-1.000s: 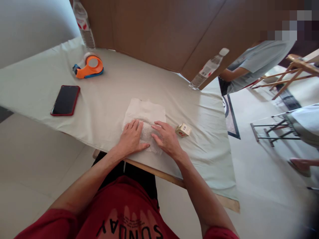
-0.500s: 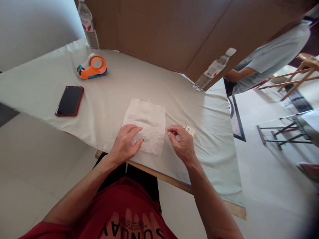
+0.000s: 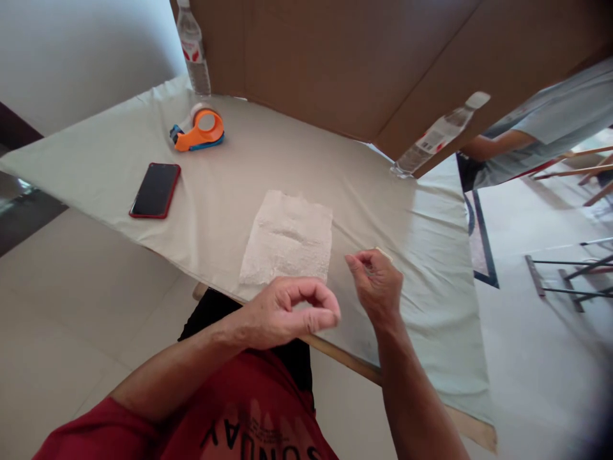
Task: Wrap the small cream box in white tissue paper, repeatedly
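Observation:
A crinkled white sheet, paper or thin cloth (image 3: 290,236), lies flat on the table, a shallow crease across its middle. My left hand (image 3: 292,313) is raised over the sheet's near edge, thumb and fingertips pinched together in a ring. Whatever is in that pinch, if anything, is too small to make out. To the right of the sheet, my right hand (image 3: 378,284) is closed too, thumb against index finger, its grip hidden. Behind its knuckles only a pale edge of a small box (image 3: 384,254) shows.
A red-cased phone (image 3: 156,190) and an orange tape dispenser (image 3: 200,131) lie at left. Clear bottles, one at back left (image 3: 194,54) and one at right (image 3: 438,137), stand by a brown cardboard panel (image 3: 335,64). Beyond it sits another person (image 3: 541,128).
My left hand has lifted off the sheet, moved right and closed from spread fingers into a pinch. My right hand stays pinched, slightly farther from the sheet. The view has shifted.

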Demonstrator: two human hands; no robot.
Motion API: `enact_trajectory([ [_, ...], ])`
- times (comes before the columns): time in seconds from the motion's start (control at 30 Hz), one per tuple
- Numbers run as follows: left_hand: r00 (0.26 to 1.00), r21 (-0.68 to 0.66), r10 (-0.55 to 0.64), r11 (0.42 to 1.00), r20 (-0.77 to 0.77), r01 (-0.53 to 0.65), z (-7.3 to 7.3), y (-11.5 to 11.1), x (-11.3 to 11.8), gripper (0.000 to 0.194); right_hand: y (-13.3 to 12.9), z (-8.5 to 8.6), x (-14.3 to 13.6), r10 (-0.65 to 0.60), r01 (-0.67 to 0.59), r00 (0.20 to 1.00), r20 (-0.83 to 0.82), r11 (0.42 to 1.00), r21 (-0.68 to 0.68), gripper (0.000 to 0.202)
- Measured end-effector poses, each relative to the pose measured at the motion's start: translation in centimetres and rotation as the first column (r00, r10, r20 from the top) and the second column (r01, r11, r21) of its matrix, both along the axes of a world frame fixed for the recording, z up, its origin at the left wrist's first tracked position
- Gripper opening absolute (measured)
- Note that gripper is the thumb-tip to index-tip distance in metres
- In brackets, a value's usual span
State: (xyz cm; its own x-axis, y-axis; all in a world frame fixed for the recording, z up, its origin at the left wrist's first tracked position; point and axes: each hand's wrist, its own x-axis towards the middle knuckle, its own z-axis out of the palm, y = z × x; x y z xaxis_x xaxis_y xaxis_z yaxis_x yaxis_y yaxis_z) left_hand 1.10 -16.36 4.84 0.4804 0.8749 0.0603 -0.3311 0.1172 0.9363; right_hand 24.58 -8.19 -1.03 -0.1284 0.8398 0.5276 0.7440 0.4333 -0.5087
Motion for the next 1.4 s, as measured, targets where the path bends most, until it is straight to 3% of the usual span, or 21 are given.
enact_trajectory([
  [0.1, 0.997, -0.004, 0.077, 0.997, 0.001, -0.077, -0.6, 0.2, -1.1, 0.024, 1.0, -0.2, 2.9, -0.078, 0.072, 0.988, 0.134, 0.996, 0.053, 0.02],
  [0.27, 0.974, 0.064, -0.134, 0.99, 0.18, 0.125, 0.7, -0.4, -1.1, 0.023, 2.1, -1.2, 5.6, -0.155, 0.181, 0.944, 0.29, 0.981, -0.067, 0.049],
  [0.37, 0.972, 0.04, -0.109, 0.994, 0.209, 0.103, 0.5, -0.2, -0.9, 0.023, 2.2, -1.7, 6.2, -0.133, 0.192, 0.939, 0.316, 0.968, -0.163, 0.058],
  [0.47, 0.99, 0.011, 0.064, 0.998, 0.124, -0.066, -0.9, 0.4, -1.8, 0.026, 2.3, -2.3, 6.8, -0.121, 0.198, 0.942, 0.314, 0.953, -0.228, 0.057],
  [0.53, 0.968, 0.055, 0.238, 0.971, -0.085, -0.234, -2.1, 0.9, -2.8, 0.021, 2.3, -2.6, 7.1, -0.124, 0.204, 0.948, 0.293, 0.943, -0.262, 0.054],
  [0.57, 0.911, 0.125, 0.344, 0.938, -0.228, -0.323, -2.6, 1.2, -3.4, 0.016, 2.3, -2.6, 7.2, -0.13, 0.207, 0.952, 0.275, 0.939, -0.273, 0.052],
  [0.63, 0.673, 0.372, 0.566, 0.823, -0.476, -0.43, -3.6, 1.7, -4.5, 0.013, 2.2, -2.4, 6.9, -0.143, 0.206, 0.964, 0.222, 0.935, -0.29, 0.051],
  [0.7, 0.43, 0.611, 0.702, 0.709, -0.568, -0.352, -4.4, 2.3, -5.3, 0.024, 1.9, -1.7, 5.7, -0.128, 0.166, 0.981, 0.146, 0.944, -0.286, 0.051],
  [0.77, 0.345, 0.714, 0.727, 0.674, -0.594, -0.19, -5.2, 3.0, -5.7, 0.029, 1.6, -0.6, 3.6, -0.045, 0.063, 0.996, 0.075, 0.964, -0.26, 0.05],
  [0.9, 0.319, 0.675, 0.629, 0.736, -0.709, 0.049, -6.7, 4.6, -5.4, 0.024, 1.8, 1.3, -2.1, 0.224, -0.21, 0.974, 0.042, 0.955, -0.207, 0.049],
  [1.03, 0.22, 0.612, 0.58, 0.781, -0.785, 0.125, -7.8, 5.6, -5.1, 0.033, 3.0, 0.7, -6.8, 0.389, -0.36, 0.915, 0.106, 0.907, -0.217, 0.046],
  [1.23, 0.221, 0.599, 0.571, 0.796, -0.791, 0.088, -8.3, 5.6, -5.2, 0.039, 3.8, -2.6, -8.5, 0.397, -0.34, 0.902, 0.17, 0.895, -0.29, 0.052],
  [1.4, 0.247, 0.593, 0.56, 0.801, -0.791, 0.081, -8.5, 5.6, -5.4, 0.038, 3.7, -3.0, -8.2, 0.375, -0.333, 0.919, 0.124, 0.905, -0.265, 0.049],
])
